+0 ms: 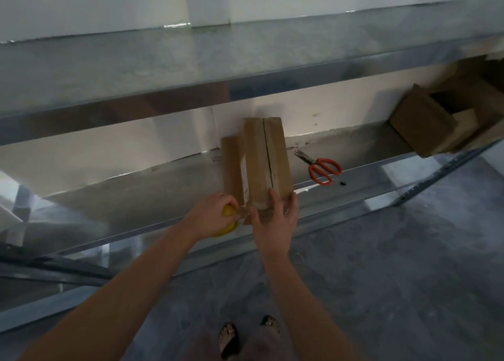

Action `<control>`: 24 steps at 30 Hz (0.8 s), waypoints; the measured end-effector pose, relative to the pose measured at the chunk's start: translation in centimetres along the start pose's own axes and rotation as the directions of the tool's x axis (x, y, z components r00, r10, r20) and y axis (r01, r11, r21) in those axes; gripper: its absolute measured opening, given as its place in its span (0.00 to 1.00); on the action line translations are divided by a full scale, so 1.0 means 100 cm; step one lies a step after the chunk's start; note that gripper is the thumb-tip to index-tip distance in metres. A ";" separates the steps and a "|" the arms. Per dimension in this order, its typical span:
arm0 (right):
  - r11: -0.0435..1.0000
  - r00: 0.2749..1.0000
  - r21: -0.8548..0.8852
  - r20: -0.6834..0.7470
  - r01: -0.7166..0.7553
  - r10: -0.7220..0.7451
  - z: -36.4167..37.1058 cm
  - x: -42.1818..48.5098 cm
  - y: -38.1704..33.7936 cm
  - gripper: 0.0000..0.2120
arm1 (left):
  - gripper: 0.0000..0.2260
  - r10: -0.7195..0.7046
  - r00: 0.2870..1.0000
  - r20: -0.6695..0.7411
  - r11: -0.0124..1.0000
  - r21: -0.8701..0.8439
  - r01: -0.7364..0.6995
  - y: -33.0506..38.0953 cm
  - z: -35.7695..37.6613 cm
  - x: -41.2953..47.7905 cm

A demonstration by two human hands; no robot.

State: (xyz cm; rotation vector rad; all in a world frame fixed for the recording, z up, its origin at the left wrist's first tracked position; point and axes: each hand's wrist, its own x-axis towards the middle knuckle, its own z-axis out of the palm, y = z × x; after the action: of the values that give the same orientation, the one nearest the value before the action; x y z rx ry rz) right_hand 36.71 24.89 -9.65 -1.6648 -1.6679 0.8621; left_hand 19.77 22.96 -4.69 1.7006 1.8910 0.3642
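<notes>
A: Where is the box?

B: Straight ahead at twelve o'clock. The box [259,164] lies lengthwise on the lower shelf [136,197] with its flaps shut and a seam running down the middle. Its near end sits at the shelf's front edge.

A: And your hands?

B: My right hand [275,219] lies flat over that near end, fingers straight and spread, pressing down and grasping nothing. My left hand [211,214] is at eight o'clock from the box's near end, fingers curled round a yellow tape roll [228,210], which I hold right at the box's left corner.

A: Is the tape stuck to the box?

B: It is too blurred there to tell.

A: Anything else around?

B: Scissors [323,168] with orange handles lie at three o'clock from the box, near it but apart. An open carton [425,123] sits at two o'clock, well apart.
</notes>
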 end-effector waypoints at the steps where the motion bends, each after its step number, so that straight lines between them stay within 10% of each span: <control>1: 1.000 1.000 -0.019 0.009 0.015 -0.015 0.001 0.003 0.000 0.32 | 0.10 -0.001 1.000 -0.005 1.000 -0.004 0.001 -0.001 0.000 0.000; 24: 0.832 0.931 -0.441 0.292 0.335 -0.220 -0.061 0.019 0.012 0.37 | 0.11 -0.013 0.986 -0.166 0.994 -0.112 -0.006 -0.014 -0.015 -0.032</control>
State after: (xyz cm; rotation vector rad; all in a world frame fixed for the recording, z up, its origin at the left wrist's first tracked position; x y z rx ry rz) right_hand 42.31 26.87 -6.98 -1.6046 -2.3766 0.5272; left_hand 17.91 19.84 -3.50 1.6364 1.9513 0.6169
